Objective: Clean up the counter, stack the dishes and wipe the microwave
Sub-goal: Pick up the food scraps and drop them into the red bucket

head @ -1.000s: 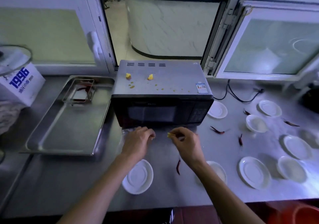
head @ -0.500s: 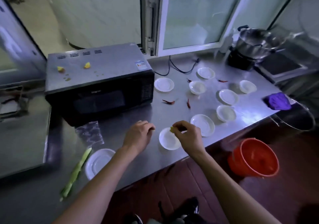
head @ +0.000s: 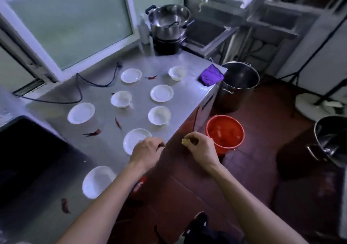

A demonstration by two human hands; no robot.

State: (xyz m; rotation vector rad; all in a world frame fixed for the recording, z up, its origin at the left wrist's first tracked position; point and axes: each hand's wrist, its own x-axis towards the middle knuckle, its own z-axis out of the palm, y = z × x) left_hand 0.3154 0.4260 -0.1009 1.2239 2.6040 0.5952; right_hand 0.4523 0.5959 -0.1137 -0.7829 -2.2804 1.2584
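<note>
Both hands have swung away from the counter toward the red bucket. My right hand pinches a yellow scrap just beside the bucket; dropped now, I think it would hit the floor. My left hand is curled; I cannot tell around what.

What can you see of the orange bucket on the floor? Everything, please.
The orange bucket is round, looks like plastic, and stands upright and open on the dark red floor, just off the steel counter's corner and in front of a tall steel pot. Its inside looks orange; any contents are too blurred to tell. The right hand, pinching a small yellow scrap, overlaps its left rim in view; actual contact cannot be told.
</note>
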